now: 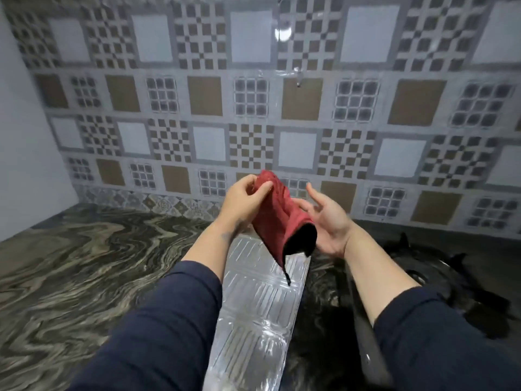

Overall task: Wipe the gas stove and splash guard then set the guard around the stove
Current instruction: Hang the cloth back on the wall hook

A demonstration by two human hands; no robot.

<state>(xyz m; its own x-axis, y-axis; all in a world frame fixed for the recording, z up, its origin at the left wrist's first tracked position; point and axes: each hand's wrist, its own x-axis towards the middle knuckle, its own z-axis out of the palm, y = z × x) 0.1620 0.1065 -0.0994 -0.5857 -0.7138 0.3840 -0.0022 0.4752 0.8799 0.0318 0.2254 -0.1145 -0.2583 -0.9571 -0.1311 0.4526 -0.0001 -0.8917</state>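
Note:
A red cloth with a black edge (282, 213) hangs in the air in front of me. My left hand (244, 200) pinches its top end between thumb and fingers. My right hand (328, 218) is beside the cloth with palm open and fingers spread, touching its right side. Below the hands a folded silver foil splash guard (253, 311) lies flat on the counter, running from near me toward the wall. The black gas stove (451, 280) sits to the right, partly hidden by my right arm, its pan supports blurred.
The marbled brown counter (70, 277) stretches to the left. A patterned tiled wall (253, 108) rises behind, and a plain white wall (22, 150) closes the left side.

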